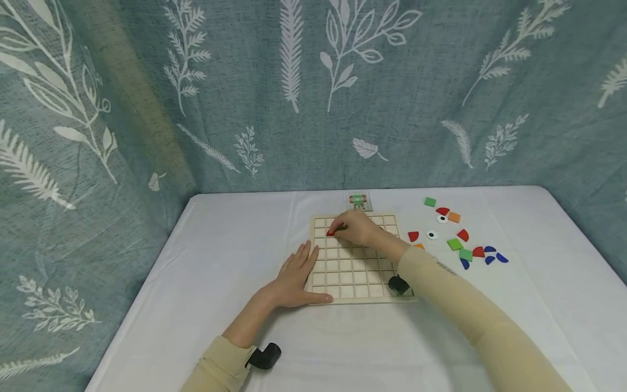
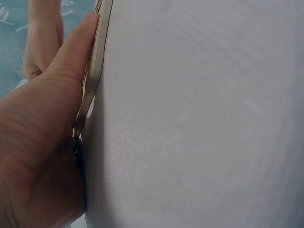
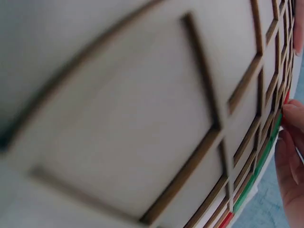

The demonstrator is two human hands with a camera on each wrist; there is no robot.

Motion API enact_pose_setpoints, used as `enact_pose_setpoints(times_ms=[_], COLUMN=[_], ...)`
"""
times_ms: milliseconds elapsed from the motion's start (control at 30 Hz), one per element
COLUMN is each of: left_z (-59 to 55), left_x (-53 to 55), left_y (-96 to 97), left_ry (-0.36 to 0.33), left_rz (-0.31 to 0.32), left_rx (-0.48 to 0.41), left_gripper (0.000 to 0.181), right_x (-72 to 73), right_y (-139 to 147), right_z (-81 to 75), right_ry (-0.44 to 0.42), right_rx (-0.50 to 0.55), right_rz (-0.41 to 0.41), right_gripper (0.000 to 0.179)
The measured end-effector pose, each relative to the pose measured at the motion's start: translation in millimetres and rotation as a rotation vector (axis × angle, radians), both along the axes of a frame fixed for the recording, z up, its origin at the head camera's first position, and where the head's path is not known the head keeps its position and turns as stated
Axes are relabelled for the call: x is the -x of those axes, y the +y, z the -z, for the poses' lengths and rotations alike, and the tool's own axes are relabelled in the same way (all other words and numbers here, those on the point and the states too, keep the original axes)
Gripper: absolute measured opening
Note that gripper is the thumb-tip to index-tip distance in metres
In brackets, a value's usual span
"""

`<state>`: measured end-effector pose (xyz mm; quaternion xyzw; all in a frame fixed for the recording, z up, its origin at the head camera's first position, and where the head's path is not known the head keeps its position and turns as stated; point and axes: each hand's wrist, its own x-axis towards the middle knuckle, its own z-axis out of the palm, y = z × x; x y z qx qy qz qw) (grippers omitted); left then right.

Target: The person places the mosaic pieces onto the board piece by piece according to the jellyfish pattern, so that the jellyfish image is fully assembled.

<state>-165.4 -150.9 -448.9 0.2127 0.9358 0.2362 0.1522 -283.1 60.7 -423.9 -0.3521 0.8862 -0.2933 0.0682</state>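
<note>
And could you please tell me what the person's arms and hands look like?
The left hand and right hand are bare, without gloves. Both arms wear long beige sleeves; the right one has a small dark marking, too small to read. A rounded black device sits at each wrist.

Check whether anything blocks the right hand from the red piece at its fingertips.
Nothing visible does: the right hand touches the red piece directly, over the board. The left hand rests at the board's near left corner, apart from that piece.
</note>
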Motion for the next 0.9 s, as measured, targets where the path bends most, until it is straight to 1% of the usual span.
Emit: enact_pose_setpoints(times_ms=[67, 167, 300, 367, 400, 467, 533, 600, 667, 733, 800, 900], left_z=[-0.7, -1.1, -0.9, -0.2, 0.3, 1.8, 2.9, 3.4, 3.5, 3.1, 2.4, 0.3], left_x=[-0.1, -0.3, -0.4, -0.1, 0.2, 0.6, 1.3, 1.7, 2.2, 2.3, 1.9, 0.9], left_y=[0.2, 0.2, 0.7, 1.0, 1.0, 1.7, 2.0, 2.1, 2.0, 2.0, 2.1, 2.5], left_ry=[0.000, 0.003, 0.006, 0.003, 0.001, -0.002, -0.001, 0.002, 0.004, 0.003, 0.000, -0.006], left_rz=[-0.002, -0.006, -0.007, -0.009, -0.011, -0.015, -0.019, -0.022, -0.022, -0.020, -0.016, -0.012], left_rx=[0.003, 0.009, 0.005, -0.001, -0.002, -0.003, -0.003, -0.004, -0.009, -0.012, -0.021, -0.037], left_gripper=[0.114, 0.114, 0.114, 0.114, 0.115, 0.115, 0.115, 0.115, 0.115, 0.116, 0.116, 0.116], right_x=[0.4, 0.9, 0.3, -1.9, -3.4, -7.3, -11.3, -14.6, -18.3, -22.2, -27.3, -35.1], right_y=[2, 6, 14, 21, 26, 39, 55, 76, 97, 120, 141, 169], right_z=[0.3, 1.2, 3.5, 2.8, 1.8, -1.1, -4.6, -6.8, -8.2, -8.2, -7.5, -3.4], right_ry=[0.022, 0.023, 0.030, 0.023, 0.011, -0.025, -0.080, -0.114, -0.145, -0.166, -0.181, -0.179], right_rx=[-0.018, -0.016, 0.038, 0.082, 0.108, 0.148, 0.183, 0.200, 0.198, 0.172, 0.147, 0.109], right_rz=[-0.034, -0.075, -0.100, -0.087, -0.068, -0.003, 0.093, 0.195, 0.294, 0.377, 0.436, 0.487], right_gripper=[0.016, 0.020, 0.023, 0.024, 0.024, 0.024, 0.024, 0.025, 0.026, 0.027, 0.028, 0.029])
